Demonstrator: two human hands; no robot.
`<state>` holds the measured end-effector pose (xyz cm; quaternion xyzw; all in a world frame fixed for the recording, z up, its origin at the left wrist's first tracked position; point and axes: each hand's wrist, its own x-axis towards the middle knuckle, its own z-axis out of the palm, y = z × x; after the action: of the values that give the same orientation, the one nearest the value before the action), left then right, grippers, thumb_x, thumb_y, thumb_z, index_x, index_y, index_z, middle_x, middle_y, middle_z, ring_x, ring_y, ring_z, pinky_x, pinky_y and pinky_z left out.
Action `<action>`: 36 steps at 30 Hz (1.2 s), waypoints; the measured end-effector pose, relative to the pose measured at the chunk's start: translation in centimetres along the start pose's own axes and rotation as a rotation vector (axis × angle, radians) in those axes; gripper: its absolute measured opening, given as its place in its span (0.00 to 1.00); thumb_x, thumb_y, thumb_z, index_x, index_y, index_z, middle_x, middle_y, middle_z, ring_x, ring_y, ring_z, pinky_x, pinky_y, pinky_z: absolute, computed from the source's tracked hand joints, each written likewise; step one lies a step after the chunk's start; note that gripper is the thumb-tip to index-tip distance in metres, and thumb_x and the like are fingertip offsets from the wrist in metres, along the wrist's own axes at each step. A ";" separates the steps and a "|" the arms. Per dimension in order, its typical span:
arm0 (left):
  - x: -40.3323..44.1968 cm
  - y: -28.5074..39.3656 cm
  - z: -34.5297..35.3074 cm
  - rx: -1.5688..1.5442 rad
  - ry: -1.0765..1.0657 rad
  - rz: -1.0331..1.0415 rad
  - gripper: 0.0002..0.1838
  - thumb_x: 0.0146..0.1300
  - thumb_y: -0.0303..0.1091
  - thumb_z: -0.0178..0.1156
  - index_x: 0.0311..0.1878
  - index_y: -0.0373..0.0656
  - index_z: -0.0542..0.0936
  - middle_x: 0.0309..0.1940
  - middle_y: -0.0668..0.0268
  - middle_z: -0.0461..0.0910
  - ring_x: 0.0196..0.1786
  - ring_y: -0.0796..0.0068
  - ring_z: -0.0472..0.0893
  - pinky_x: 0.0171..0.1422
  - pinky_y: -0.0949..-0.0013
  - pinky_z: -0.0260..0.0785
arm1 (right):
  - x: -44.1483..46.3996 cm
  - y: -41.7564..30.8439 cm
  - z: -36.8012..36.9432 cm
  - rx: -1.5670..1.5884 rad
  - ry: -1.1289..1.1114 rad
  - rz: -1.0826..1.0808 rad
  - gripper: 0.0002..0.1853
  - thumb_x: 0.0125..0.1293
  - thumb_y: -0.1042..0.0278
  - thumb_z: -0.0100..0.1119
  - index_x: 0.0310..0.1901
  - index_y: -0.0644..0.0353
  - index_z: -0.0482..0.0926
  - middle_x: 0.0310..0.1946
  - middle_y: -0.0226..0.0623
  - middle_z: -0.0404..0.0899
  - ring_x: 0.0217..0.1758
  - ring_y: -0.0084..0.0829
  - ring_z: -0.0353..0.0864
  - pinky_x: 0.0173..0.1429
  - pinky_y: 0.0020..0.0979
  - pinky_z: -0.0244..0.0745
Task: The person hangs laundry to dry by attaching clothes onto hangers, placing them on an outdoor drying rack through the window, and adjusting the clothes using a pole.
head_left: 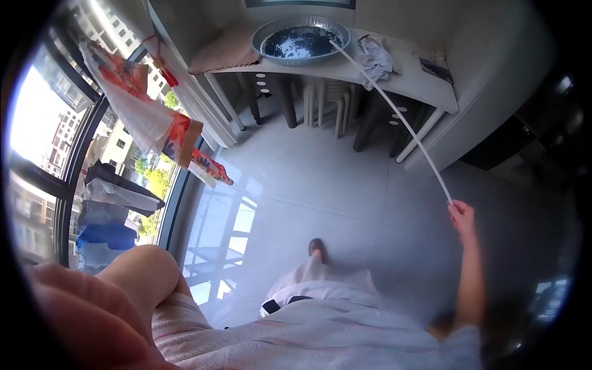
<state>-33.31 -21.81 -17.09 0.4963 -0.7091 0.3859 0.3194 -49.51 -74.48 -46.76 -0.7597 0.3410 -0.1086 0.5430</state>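
Note:
My right hand (462,217), out to the right, has its fingers closed around the near end of a long thin white rod (410,128). The rod slants up and away to the left. Its far end overlaps the rim of a large round metal pan (301,61); whether it touches cannot be made out. Inside the pan is a dark, shiny surface with pale patches. My left arm is bent, and my left hand (86,314) looms blurred and very close to the camera at lower left, its fingers not clear.
The pan stands on a white table (410,83) beside a crumpled grey cloth (374,57) and a brown mat (227,49). Stools (327,102) sit underneath. A white and red floral garment (139,111) hangs by the window at left. Grey tiled floor (296,172) lies between.

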 end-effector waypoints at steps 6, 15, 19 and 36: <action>-0.4 -9.2 3.3 0.048 -0.001 -0.028 0.18 0.63 0.36 0.50 0.53 0.36 0.65 0.36 0.53 0.75 0.31 0.68 0.77 0.37 0.73 0.69 | 15.4 -5.9 0.6 -0.060 0.114 -0.148 0.10 0.60 0.69 0.57 0.42 0.62 0.78 0.19 0.19 0.68 0.20 0.10 0.62 0.21 0.16 0.53; 0.4 -18.7 10.8 0.242 -0.064 -0.214 0.18 0.64 0.36 0.50 0.52 0.36 0.66 0.35 0.53 0.76 0.30 0.68 0.77 0.37 0.74 0.69 | 48.4 -14.5 2.6 -0.296 -0.008 -0.381 0.14 0.58 0.66 0.59 0.44 0.64 0.78 0.21 0.23 0.72 0.22 0.13 0.64 0.26 0.19 0.60; 2.7 -23.0 16.1 0.411 -0.110 -0.265 0.17 0.64 0.36 0.50 0.52 0.35 0.67 0.34 0.53 0.76 0.30 0.68 0.77 0.36 0.74 0.69 | 65.4 -18.0 4.5 -0.362 -0.091 -0.481 0.14 0.57 0.65 0.59 0.43 0.63 0.79 0.22 0.25 0.74 0.24 0.16 0.68 0.28 0.21 0.64; 9.2 -32.6 27.5 0.847 -0.161 -0.439 0.17 0.64 0.35 0.49 0.51 0.33 0.69 0.32 0.54 0.77 0.28 0.68 0.77 0.36 0.75 0.69 | 91.9 -24.9 19.2 -0.793 -0.072 -0.750 0.15 0.59 0.57 0.53 0.40 0.59 0.80 0.34 0.40 0.80 0.37 0.37 0.79 0.40 0.34 0.72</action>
<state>-7.05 -56.65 -15.56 0.7491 -0.3904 0.5244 0.1070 39.14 -114.08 -50.68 -0.9789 0.0427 -0.1316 0.1504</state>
